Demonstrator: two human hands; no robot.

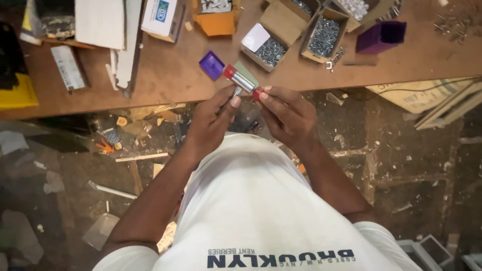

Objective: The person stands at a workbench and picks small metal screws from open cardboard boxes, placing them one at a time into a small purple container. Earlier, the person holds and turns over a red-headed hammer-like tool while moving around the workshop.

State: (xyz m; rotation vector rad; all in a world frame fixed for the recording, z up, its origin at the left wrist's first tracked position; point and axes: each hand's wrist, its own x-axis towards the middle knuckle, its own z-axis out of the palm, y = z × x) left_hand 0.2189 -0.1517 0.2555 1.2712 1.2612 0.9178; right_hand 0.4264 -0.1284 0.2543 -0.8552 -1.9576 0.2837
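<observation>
From the head camera, both hands meet just off the near edge of the workbench (165, 80), above the littered floor. Between them is a small metal cylinder with red end caps (242, 80), tilted so that one cap points up toward the bench and the other sits against the right hand (286, 114). The right hand pinches the lower red cap between thumb and fingertips, closed on it. The left hand (213, 118) has its thumb and forefinger closed on a thin metal part sticking out of the cylinder's underside (too small to tell whether it is a screw or a pin).

The piece looks rigid and light for its size, and its polished barrel is likely slick; the red caps probably give the surer hold, while the thin part seems to need a fingertip pinch only.

On the bench behind, near its front edge, lies a purple plastic lid (211, 64); further back stand open cardboard boxes of screws (321, 37) and a purple box (381, 36).
</observation>
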